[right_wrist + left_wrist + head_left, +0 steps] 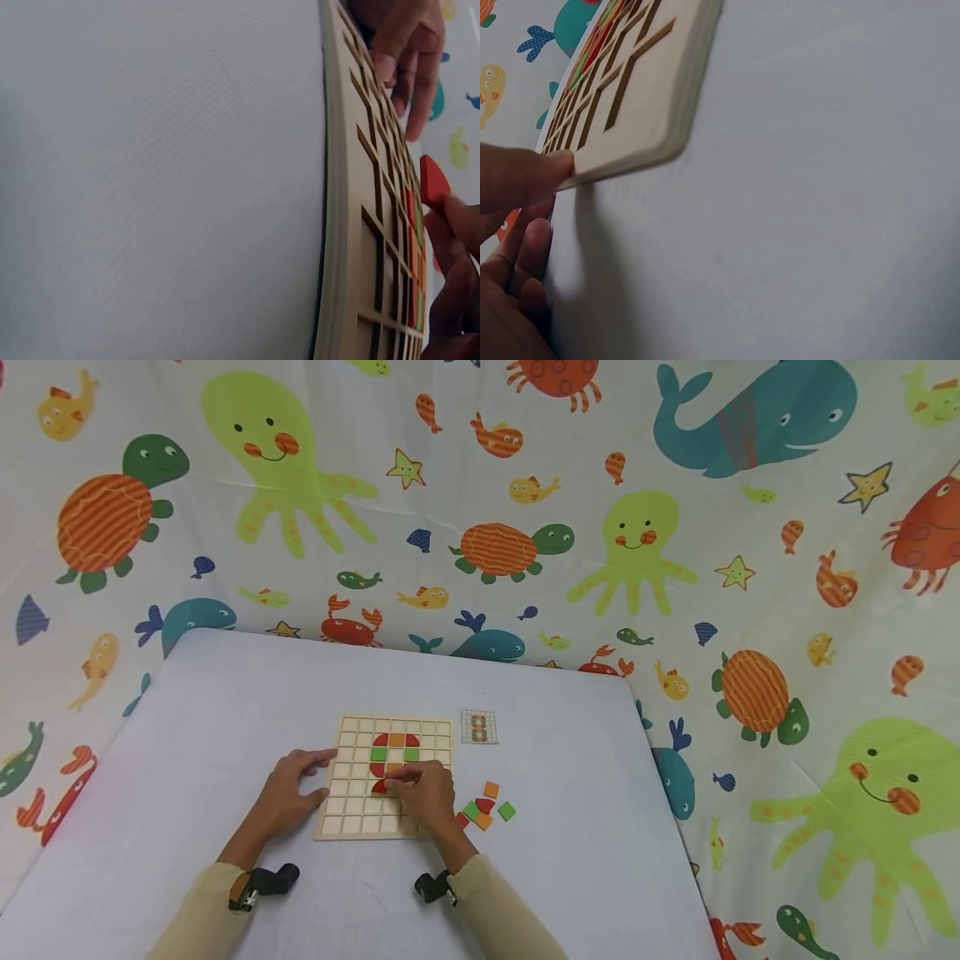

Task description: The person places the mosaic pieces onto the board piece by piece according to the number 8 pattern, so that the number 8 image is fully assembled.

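A wooden grid board [352, 817] lies on the table with red, orange and green tiles set in several of its squares. My right hand [426, 795] pinches a red quarter-round tile [433, 182] between thumb and finger, just above the grid below the placed tiles. At the board's left edge, my left hand [283, 797] touches the rim with extended thumb and forefinger. The left thumb [555, 171] rests on the board's edge in the left wrist view; its other fingers are loosely bent beside it.
A small pattern card [479, 727] with a printed grid lies beyond the board's upper right corner. Several loose tiles, among them an orange square tile [491, 789] and a green square tile [507, 811], lie right of the board. A cloth with sea animals hangs behind the white table [570, 752].
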Demonstrator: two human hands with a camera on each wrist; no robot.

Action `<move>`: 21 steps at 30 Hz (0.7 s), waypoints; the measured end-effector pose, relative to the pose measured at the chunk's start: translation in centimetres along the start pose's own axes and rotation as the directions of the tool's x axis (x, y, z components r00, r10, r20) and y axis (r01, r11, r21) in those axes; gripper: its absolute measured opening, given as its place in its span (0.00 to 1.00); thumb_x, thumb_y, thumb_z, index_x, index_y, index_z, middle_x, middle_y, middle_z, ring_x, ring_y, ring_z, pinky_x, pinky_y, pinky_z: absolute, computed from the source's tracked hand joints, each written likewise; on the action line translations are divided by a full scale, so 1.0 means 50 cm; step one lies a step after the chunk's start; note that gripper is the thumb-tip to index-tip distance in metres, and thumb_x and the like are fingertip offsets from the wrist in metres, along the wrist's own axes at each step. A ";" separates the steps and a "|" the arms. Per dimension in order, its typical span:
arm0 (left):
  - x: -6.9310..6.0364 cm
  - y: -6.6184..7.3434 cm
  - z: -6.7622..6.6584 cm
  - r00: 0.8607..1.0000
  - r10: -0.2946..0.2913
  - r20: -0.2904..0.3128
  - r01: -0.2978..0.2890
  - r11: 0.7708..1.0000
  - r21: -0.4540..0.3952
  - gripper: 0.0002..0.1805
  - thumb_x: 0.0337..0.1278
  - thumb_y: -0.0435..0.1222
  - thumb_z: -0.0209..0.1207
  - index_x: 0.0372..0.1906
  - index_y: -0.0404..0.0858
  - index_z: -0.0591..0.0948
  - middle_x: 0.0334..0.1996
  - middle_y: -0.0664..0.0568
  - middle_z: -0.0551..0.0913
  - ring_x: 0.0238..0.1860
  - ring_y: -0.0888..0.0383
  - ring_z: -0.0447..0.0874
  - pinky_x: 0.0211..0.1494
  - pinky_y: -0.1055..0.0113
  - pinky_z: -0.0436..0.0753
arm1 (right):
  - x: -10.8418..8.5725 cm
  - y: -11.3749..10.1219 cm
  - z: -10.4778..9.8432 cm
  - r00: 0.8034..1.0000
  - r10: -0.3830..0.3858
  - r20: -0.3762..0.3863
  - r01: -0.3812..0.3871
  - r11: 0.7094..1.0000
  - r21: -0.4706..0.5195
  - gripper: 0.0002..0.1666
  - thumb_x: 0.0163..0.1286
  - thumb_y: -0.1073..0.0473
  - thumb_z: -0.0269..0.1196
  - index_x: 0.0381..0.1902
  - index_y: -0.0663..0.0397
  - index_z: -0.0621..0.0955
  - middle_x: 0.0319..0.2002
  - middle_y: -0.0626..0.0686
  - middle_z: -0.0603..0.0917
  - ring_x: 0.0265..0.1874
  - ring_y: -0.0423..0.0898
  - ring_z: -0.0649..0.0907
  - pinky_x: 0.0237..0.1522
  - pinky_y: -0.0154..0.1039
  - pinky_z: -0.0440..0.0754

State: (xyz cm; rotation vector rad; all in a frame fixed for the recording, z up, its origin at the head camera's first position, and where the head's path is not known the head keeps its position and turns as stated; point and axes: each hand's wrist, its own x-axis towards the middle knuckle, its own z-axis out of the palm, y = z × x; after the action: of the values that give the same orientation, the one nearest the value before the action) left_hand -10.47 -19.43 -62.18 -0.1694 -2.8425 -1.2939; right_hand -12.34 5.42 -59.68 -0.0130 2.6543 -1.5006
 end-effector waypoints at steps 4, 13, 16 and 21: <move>0.001 -0.001 0.000 1.000 0.002 0.001 -0.002 1.000 0.000 0.36 0.56 0.25 0.69 0.73 0.36 0.76 0.56 0.41 0.81 0.53 0.48 0.73 0.57 0.51 0.71 | 0.008 -0.006 0.016 1.000 -0.007 -0.005 0.006 0.995 -0.095 0.02 0.64 0.55 0.77 0.34 0.44 0.94 0.27 0.38 0.90 0.28 0.30 0.81 0.31 0.33 0.74; 0.002 0.000 -0.001 1.000 -0.008 0.008 0.008 1.000 -0.012 0.36 0.57 0.25 0.69 0.73 0.37 0.76 0.57 0.41 0.81 0.54 0.48 0.72 0.59 0.49 0.70 | 0.013 -0.007 0.038 0.992 -0.120 -0.024 0.110 0.961 -0.254 0.05 0.65 0.55 0.76 0.29 0.39 0.91 0.23 0.36 0.86 0.24 0.28 0.78 0.26 0.30 0.71; 0.001 0.002 -0.002 1.000 -0.016 0.011 0.017 1.000 -0.012 0.37 0.57 0.25 0.69 0.74 0.37 0.76 0.57 0.40 0.81 0.54 0.47 0.72 0.59 0.49 0.70 | 0.012 -0.010 0.041 0.991 -0.130 -0.017 0.120 0.951 -0.284 0.06 0.66 0.55 0.76 0.29 0.38 0.91 0.24 0.36 0.87 0.25 0.27 0.78 0.27 0.30 0.71; -0.001 0.005 -0.001 1.000 -0.026 0.016 0.026 1.000 -0.011 0.37 0.58 0.25 0.69 0.74 0.37 0.75 0.58 0.40 0.81 0.54 0.47 0.72 0.59 0.49 0.70 | 0.009 -0.012 0.040 0.992 -0.128 0.005 0.123 0.943 -0.308 0.04 0.66 0.54 0.76 0.31 0.38 0.91 0.26 0.35 0.86 0.27 0.28 0.78 0.29 0.29 0.71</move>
State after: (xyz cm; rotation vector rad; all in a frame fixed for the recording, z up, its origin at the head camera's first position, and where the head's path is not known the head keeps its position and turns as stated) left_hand -10.39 -19.30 -62.00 -0.1444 -2.8606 -1.3190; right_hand -12.65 3.40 -60.24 -0.1968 2.9209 -1.1011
